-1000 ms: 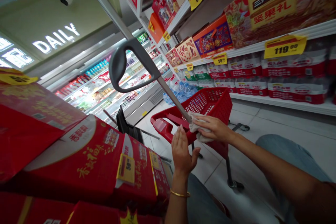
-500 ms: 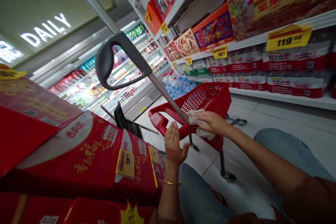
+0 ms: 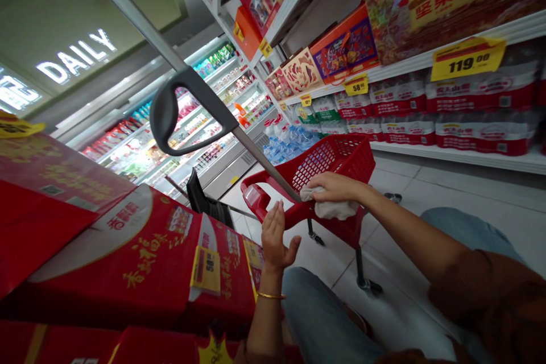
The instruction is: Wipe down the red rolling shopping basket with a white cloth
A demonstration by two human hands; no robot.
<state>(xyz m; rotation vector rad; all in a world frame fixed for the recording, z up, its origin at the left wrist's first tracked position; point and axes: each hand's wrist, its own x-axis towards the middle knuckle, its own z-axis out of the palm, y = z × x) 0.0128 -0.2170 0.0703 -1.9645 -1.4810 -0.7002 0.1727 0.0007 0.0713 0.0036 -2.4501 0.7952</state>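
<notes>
A red plastic shopping basket on wheels [image 3: 352, 156] stands on the floor in front of me, tilted in the view. From its near rim a grey metal pole [image 3: 267, 162] rises to the upper left, carrying a dark grey looped handle [image 3: 200, 82]. My right hand [image 3: 335, 186] is closed over a whitish cloth [image 3: 336, 209] and presses it against the basket's near rim by the pole's foot. My left hand [image 3: 276, 239] lies flat with fingers stretched and thumb apart, against the rim's left end; its palm side is hidden.
Stacked red gift boxes [image 3: 140, 250] fill the left side. On the right, a white shelf [image 3: 469, 162] holds packs of bottles and snack boxes. A black folding item [image 3: 205, 199] stands behind the boxes. Blue-capped water bottles [image 3: 290, 145] and a lit refrigerated case [image 3: 222, 165] are farther back.
My right hand has shifted slightly left and up along the rim, and more of the cloth hangs below it. The left hand stays against the rim. The view has moved a little.
</notes>
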